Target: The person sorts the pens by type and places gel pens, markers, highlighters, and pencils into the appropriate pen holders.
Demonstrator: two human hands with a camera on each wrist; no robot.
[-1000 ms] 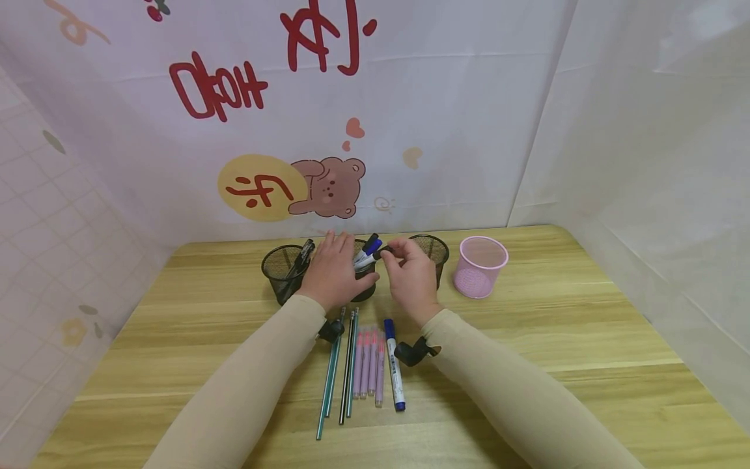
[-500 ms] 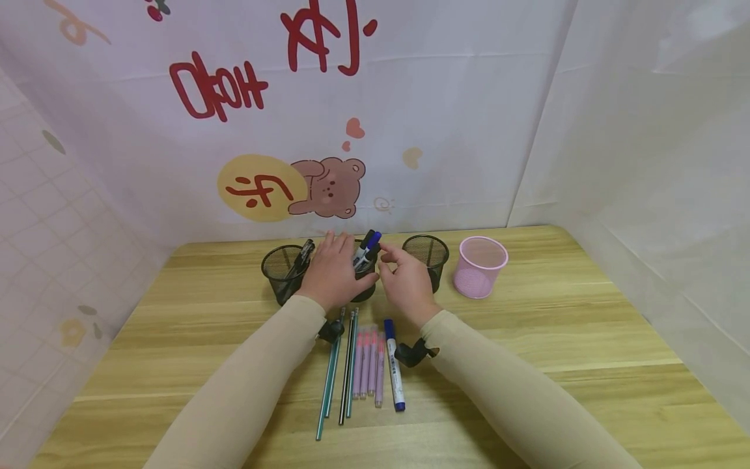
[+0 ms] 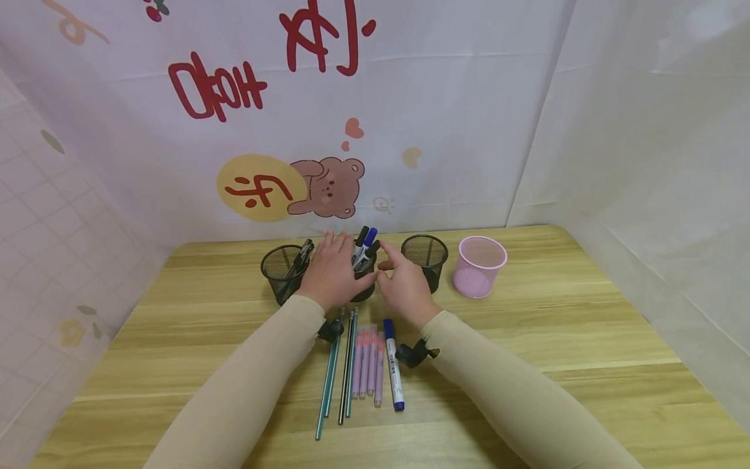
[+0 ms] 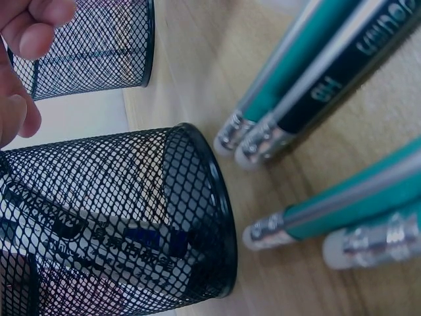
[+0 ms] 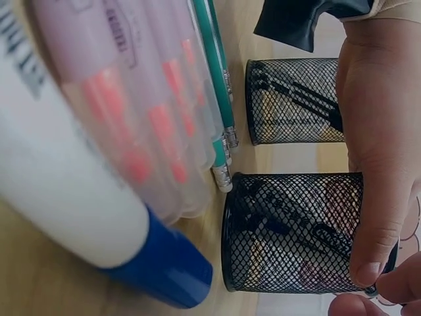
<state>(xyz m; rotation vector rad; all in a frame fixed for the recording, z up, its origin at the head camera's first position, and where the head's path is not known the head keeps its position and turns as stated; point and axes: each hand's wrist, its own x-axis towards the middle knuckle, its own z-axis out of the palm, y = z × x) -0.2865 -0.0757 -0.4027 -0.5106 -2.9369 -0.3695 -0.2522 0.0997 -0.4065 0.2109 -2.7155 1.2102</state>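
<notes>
In the head view my left hand (image 3: 333, 270) holds the middle-left black mesh pen cup (image 3: 366, 292), fingers over its far side and thumb across the front rim. Whiteboard markers lean in that cup: a blue-capped marker (image 3: 370, 237) and two black-capped ones. My right hand (image 3: 405, 286) is just right of the rim, its index fingertip at the cap of the nearest black-capped marker (image 3: 372, 250). Nothing is gripped in it. Through the mesh, the left wrist view shows the marker barrels (image 4: 112, 240) lying slanted inside.
Left stands a mesh cup (image 3: 275, 273) with black pens; to the right are a black mesh cup (image 3: 432, 260) and a pink one (image 3: 476, 280). In front lie several pencils (image 3: 331, 378), several lilac pens (image 3: 366, 371) with clear caps and a blue-capped marker (image 3: 394, 368).
My right hand has let go of a black-capped marker, which has dropped lower into the cup, and its fingers have straightened. The markers have shifted left; the left hand stays put.
</notes>
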